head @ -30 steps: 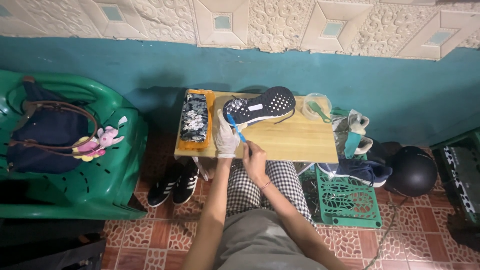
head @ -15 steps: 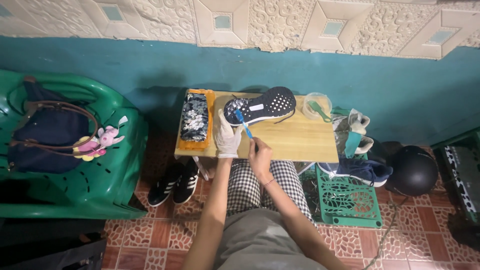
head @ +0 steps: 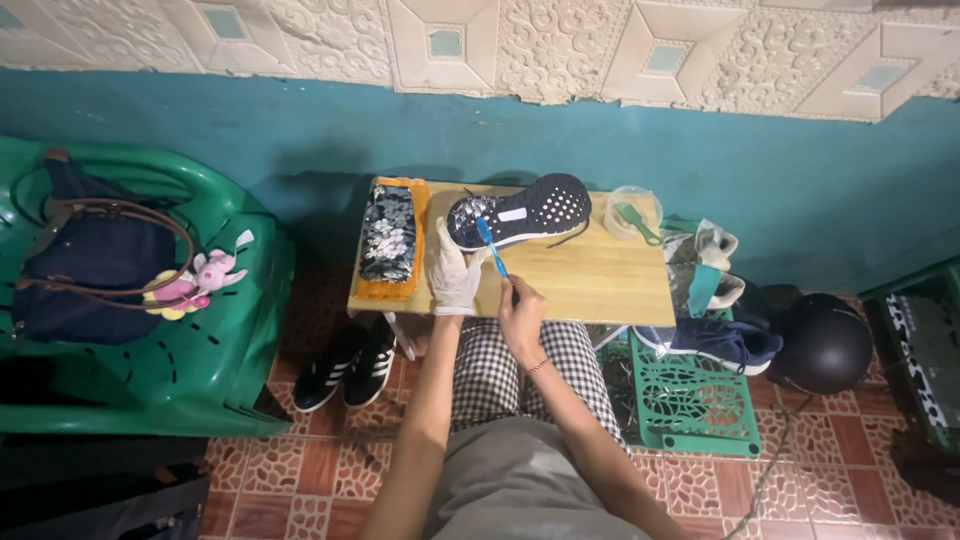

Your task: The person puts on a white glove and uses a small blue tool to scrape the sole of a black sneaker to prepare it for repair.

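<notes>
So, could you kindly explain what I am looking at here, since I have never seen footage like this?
The camera sits on a person's head and looks down at their own arms and lap. No machine is involved. The left hand, in a whitish glove, steadies a dark sneaker lying sole-up on a small wooden table. The right hand holds a blue toothbrush against the sole. Also on the table are a floral pouch on an orange tray and a clear bowl holding a green brush.
</notes>
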